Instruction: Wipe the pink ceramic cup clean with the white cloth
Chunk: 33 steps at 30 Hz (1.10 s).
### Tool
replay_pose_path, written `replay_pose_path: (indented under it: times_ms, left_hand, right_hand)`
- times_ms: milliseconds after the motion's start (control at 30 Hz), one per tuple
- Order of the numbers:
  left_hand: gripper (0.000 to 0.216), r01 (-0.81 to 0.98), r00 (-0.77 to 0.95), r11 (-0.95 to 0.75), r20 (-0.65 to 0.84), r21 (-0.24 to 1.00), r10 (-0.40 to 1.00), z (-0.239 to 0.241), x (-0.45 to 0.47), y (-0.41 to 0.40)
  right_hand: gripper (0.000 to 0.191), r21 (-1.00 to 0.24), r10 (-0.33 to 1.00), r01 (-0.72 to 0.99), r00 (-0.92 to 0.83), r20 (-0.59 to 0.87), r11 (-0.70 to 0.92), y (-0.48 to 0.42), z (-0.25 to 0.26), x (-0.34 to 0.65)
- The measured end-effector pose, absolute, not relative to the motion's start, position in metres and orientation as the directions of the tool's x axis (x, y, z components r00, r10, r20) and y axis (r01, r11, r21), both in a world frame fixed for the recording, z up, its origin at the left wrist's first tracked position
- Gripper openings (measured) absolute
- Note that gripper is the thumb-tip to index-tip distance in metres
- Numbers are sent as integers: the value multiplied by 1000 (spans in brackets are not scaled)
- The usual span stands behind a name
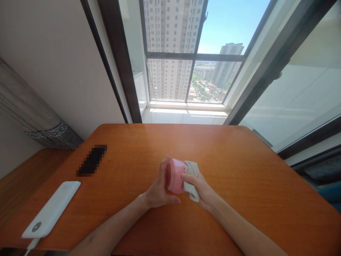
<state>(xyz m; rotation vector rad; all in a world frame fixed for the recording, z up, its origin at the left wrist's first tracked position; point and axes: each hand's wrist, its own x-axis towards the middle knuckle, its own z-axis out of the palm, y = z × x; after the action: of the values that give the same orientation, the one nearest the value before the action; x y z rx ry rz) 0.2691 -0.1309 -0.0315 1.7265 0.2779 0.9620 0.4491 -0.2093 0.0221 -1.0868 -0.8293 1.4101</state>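
My left hand (159,186) grips a small pink cup-like object (176,176), fingers wrapped round its left side, just above the orange wooden table (239,177). Pressed against the pink object's right side is a crumpled grey-white cloth (192,177), held by my right hand (204,188) with its fingers closed on it. Both hands meet near the middle of the table. Whether the pink object rests on the table or is held a little above it I cannot tell.
A white power bank (52,209) with a cable lies at the table's front left. A dark blurred-out flat object (92,160) lies beyond it. Large windows (191,71) stand behind the table; a wall and curtain (32,113) are at left.
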Motion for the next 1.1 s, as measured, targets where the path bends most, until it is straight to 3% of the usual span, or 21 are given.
replay_pose_path:
  times_ms: [67,133,200,267,400,567,633,700,833,967,1033,1100]
  left_hand:
    - [131,-199,607,-604,581,772,542,-37,271,-129]
    - [124,-206,562,-647,630,734,536,-40,273,-129]
    - [117,-259,528,-534,581,805,620,-39,274,-133]
    - [114,-317,557,-321,449,893,699,-35,274,-138]
    - [113,-399,695,114,219,910,685,-26,273,-144]
    - [87,-374,727,375,17,848,686,-33,272,-143]
    - [82,-345,738,434,-45,832,673,-38,271,-142]
    - [82,-336,749,451,-56,827,661,-39,271,-142]
    - [91,-389,766,425,29,817,643,-29,272,-143]
    - [96,-427,771,405,92,808,631,-22,272,-141]
    - [95,-420,768,407,78,811,636,-21,271,-141]
    - [92,-398,776,414,59,819,628,-20,270,-141]
  right_hand:
    - [61,-858,977,-475,-24,-212,-198,-207,26,452]
    - [67,-852,979,-484,-81,-186,-202,-207,24,454]
    - [68,-910,986,-384,-116,-120,-156,-210,20,455]
    - [56,-976,986,-207,-160,-37,-71,-215,15,456]
    - [28,-971,949,121,-264,170,207,-222,13,454]
    - [9,-714,831,447,-421,364,539,-219,16,452]
    - [9,-565,747,491,-487,453,663,-217,18,451]
    - [8,-527,714,483,-498,492,699,-216,21,452]
    - [8,-778,844,351,-350,407,521,-226,17,461]
    - [21,-937,943,178,87,320,302,-235,-8,476]
    - [27,-932,830,178,423,363,317,-232,-17,484]
    - [37,-868,648,331,578,496,370,-225,-15,491]
